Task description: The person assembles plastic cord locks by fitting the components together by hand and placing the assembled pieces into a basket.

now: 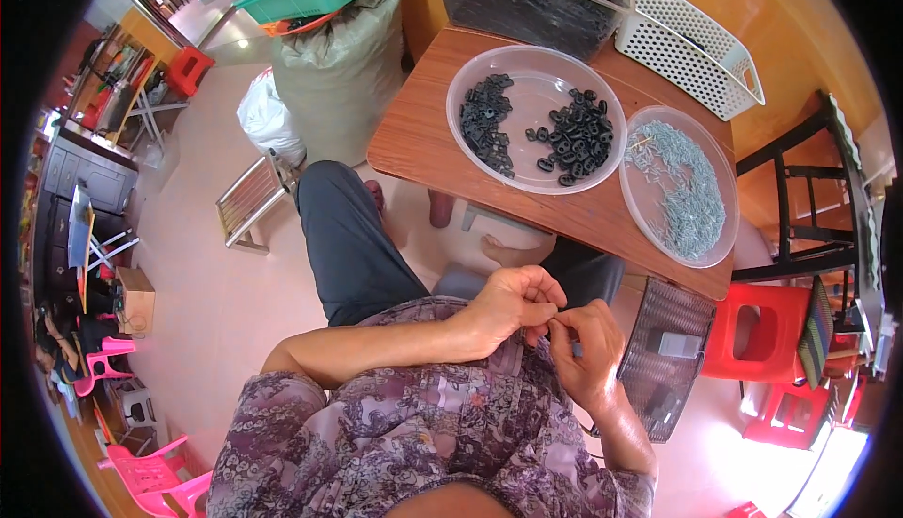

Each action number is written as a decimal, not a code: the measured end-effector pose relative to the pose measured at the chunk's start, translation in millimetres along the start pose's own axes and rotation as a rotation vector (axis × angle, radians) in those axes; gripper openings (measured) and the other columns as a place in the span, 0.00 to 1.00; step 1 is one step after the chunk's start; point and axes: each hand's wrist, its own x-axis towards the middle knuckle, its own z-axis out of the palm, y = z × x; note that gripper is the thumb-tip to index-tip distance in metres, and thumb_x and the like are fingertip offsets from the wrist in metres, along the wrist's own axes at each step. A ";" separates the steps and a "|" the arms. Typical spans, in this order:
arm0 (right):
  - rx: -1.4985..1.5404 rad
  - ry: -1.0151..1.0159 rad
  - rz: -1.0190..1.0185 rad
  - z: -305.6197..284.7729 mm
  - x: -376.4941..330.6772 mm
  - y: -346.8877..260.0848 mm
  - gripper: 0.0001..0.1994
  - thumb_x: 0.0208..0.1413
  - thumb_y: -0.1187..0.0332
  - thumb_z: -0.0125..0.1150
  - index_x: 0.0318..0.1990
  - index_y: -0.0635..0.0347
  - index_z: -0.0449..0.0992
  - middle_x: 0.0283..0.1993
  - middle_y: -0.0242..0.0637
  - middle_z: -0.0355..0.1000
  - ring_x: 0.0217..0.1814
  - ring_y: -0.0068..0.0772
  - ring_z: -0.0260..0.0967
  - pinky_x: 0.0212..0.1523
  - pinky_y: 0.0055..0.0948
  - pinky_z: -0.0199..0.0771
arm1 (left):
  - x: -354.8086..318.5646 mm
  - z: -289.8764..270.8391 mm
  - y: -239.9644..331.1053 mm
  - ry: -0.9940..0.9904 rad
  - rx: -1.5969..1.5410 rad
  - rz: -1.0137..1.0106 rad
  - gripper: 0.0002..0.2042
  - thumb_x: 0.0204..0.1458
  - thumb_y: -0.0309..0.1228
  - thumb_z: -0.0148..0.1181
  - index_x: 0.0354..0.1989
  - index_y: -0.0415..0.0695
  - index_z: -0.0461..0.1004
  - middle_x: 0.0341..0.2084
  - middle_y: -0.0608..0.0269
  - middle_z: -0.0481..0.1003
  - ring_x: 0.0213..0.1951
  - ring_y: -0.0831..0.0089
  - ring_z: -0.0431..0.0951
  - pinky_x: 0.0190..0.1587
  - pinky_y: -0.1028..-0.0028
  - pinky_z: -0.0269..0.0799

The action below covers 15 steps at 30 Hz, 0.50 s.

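Both hands are up over the lap, in front of the patterned shirt [423, 424], fingertips meeting: the left hand [513, 309] comes in from the left with thumb and forefinger drawn together, the right hand [591, 344] leans in opposite, fingers bent in a close pinch. Is anything between those tips? The fingers cover it, so I can't tell whether either hand grasps a piece, nor which way one would point. On to the brown surface [423, 132], just beyond the hands, and the nearest small parts: here's the round tub [555, 76] with two heaps of black parts. The left heap [484, 127] is stretched, its long axis running from the far side toward the person; the right heap [581, 137] is rounder, its oval pieces turned every which way. Over to the right, the second tub [649, 203] overlaps the surface's right-hand side, full of slim silvery pins [691, 198], tangled, their long axes crossing in all directions. Behind stand a clear bin [527, 19] of more black parts and a white basket [687, 57], its length slanting down to the right.
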 end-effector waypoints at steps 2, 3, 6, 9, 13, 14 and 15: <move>0.011 0.013 -0.001 3.6 1.3 -0.5 0.11 0.37 0.85 0.61 0.30 0.63 0.69 0.24 0.38 0.67 0.22 0.37 0.63 0.21 0.31 0.62 | 0.8 -0.7 -3.6 0.012 -0.017 0.031 0.03 0.51 0.21 0.54 0.34 0.36 0.69 0.21 0.63 0.71 0.19 0.79 0.70 0.21 0.81 0.66; 0.020 0.023 0.005 4.8 1.0 -0.9 0.10 0.39 0.85 0.61 0.29 0.63 0.69 0.23 0.38 0.67 0.21 0.36 0.63 0.20 0.29 0.62 | 0.3 -1.0 -4.2 0.012 -0.017 0.033 0.03 0.51 0.21 0.54 0.34 0.36 0.69 0.21 0.63 0.71 0.19 0.79 0.70 0.21 0.81 0.66; 0.000 0.019 -0.029 7.4 2.1 0.4 0.10 0.39 0.85 0.61 0.29 0.63 0.69 0.24 0.38 0.67 0.21 0.36 0.63 0.20 0.29 0.62 | -1.1 -3.0 -5.0 0.045 -0.021 0.041 0.03 0.52 0.21 0.53 0.34 0.36 0.69 0.21 0.63 0.71 0.19 0.78 0.70 0.21 0.81 0.66; -0.003 0.028 -0.049 7.7 4.0 0.3 0.11 0.38 0.85 0.61 0.29 0.63 0.69 0.23 0.38 0.67 0.21 0.37 0.62 0.20 0.30 0.61 | -0.6 -3.8 -5.1 0.028 -0.009 0.049 0.03 0.52 0.21 0.53 0.34 0.36 0.69 0.21 0.63 0.71 0.19 0.79 0.70 0.21 0.81 0.66; -0.012 0.046 -0.055 8.2 4.4 -0.8 0.11 0.38 0.85 0.60 0.29 0.63 0.69 0.23 0.38 0.66 0.21 0.37 0.62 0.20 0.30 0.61 | 0.6 -2.9 -6.0 0.034 -0.028 0.028 0.03 0.52 0.21 0.52 0.34 0.36 0.70 0.21 0.64 0.71 0.20 0.79 0.70 0.21 0.81 0.66; -0.035 0.045 -0.050 7.5 2.6 -1.8 0.11 0.38 0.86 0.60 0.29 0.63 0.69 0.23 0.38 0.66 0.21 0.37 0.62 0.20 0.30 0.61 | 1.3 -2.5 -6.5 0.040 -0.035 0.018 0.03 0.52 0.21 0.52 0.34 0.36 0.70 0.21 0.64 0.71 0.20 0.80 0.70 0.21 0.81 0.66; -0.057 0.045 -0.045 7.3 1.5 -2.4 0.11 0.37 0.86 0.60 0.29 0.63 0.68 0.23 0.38 0.66 0.21 0.37 0.62 0.20 0.31 0.61 | 2.3 -2.8 -6.0 0.033 -0.029 0.016 0.03 0.52 0.21 0.52 0.34 0.36 0.70 0.21 0.64 0.71 0.20 0.80 0.70 0.21 0.81 0.66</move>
